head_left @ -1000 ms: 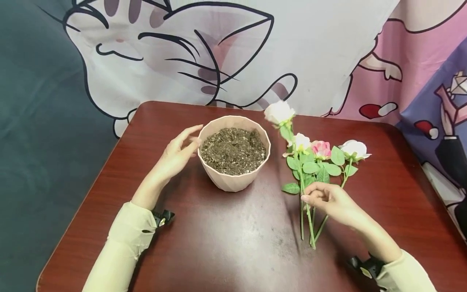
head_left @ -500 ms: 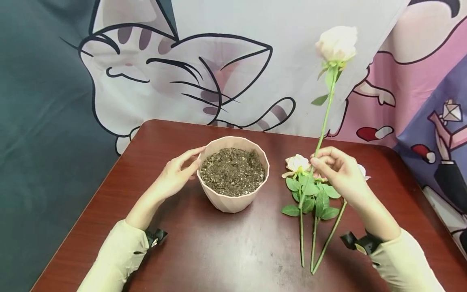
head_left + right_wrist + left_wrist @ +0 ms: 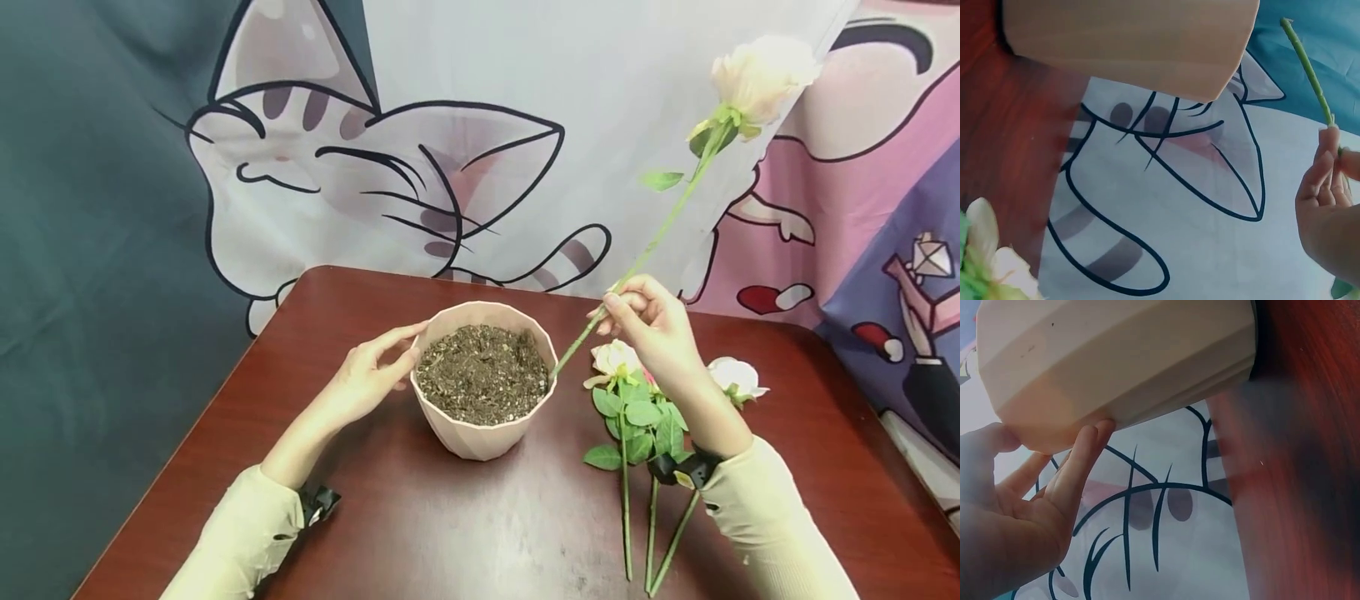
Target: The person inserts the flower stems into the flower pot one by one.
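Observation:
A pale faceted flowerpot (image 3: 480,437) filled with dark soil (image 3: 480,375) stands on the table. My left hand (image 3: 363,375) touches its left side near the rim, fairly straight fingers (image 3: 1075,472) against the outer wall. My right hand (image 3: 660,333) pinches the green stem of a long white rose (image 3: 763,79) between thumb and fingers. The rose slants, bloom up to the right. Its lower stem end (image 3: 1286,24) shows above rim height in the right wrist view and overlaps the pot's right rim in the head view.
On the reddish-brown table (image 3: 480,533), right of the pot, lie a cream rose (image 3: 617,360), a white rose (image 3: 737,379) and a pink one mostly hidden behind the right hand. Their stems point toward me. A cartoon cat curtain (image 3: 480,183) hangs behind the table.
My right hand has lifted the white rose off the other flowers and brought it left, tilting its stem end toward the pot. The left hand stays at the pot; the head view has tilted up.

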